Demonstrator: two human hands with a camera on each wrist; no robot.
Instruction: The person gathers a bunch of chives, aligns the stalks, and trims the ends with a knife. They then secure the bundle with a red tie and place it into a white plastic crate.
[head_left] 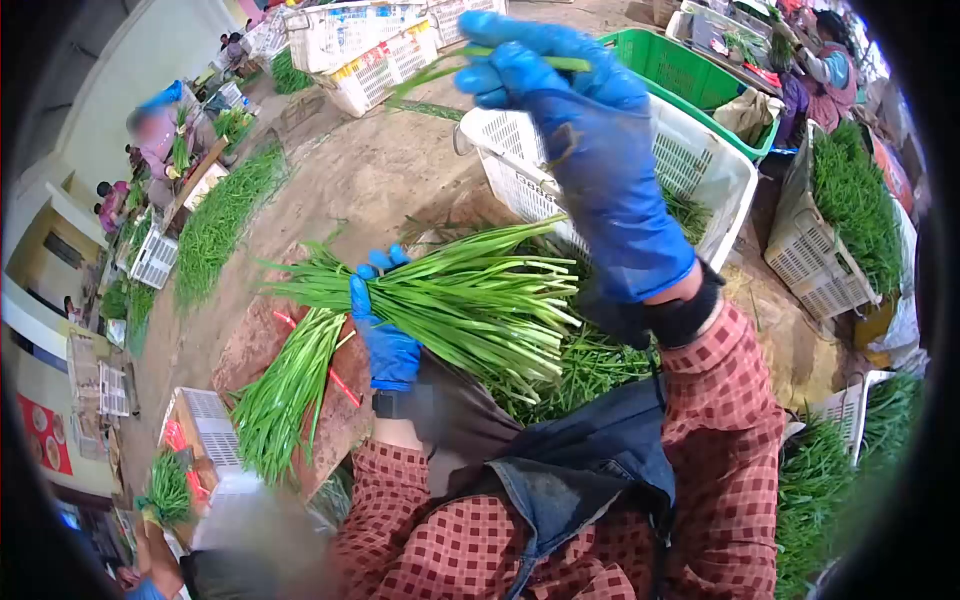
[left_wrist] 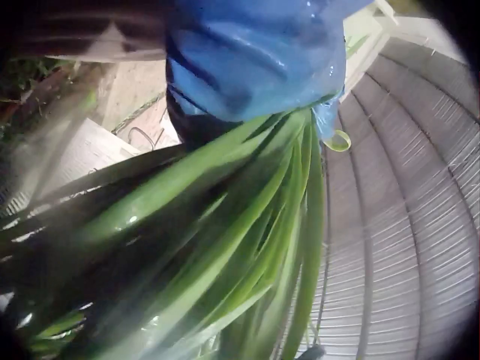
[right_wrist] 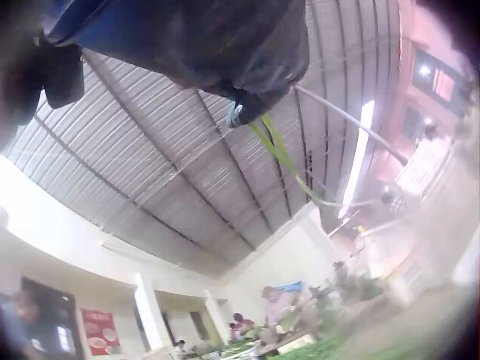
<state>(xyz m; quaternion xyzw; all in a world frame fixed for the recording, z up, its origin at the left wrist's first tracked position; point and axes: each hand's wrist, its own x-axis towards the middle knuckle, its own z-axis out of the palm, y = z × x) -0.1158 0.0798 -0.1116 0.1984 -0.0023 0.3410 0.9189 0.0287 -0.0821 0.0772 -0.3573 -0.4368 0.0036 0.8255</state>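
Observation:
The left hand [head_left: 388,335], in a blue glove, grips a thick bunch of long green stalks [head_left: 460,290], pale ends toward the right. In the left wrist view the blue glove [left_wrist: 255,60] is wrapped round the leaves [left_wrist: 255,195], which fan downward. Raised high over a white crate, the gloved right hand [head_left: 575,100] pinches a thin green blade [head_left: 560,63]. The right wrist view shows that hand [right_wrist: 247,52] dark against the roof, a few green blades [right_wrist: 281,154] hanging from it. Another bundle [head_left: 290,395] lies on a board beside the left hand.
A white crate [head_left: 735,190] and a green crate [head_left: 650,62] stand beyond the right forearm. Loose stalks [head_left: 600,370] lie close to the lap. More greens fill a crate [head_left: 855,200] at right and a strip of floor [head_left: 225,230] at left. Other people sit farther off.

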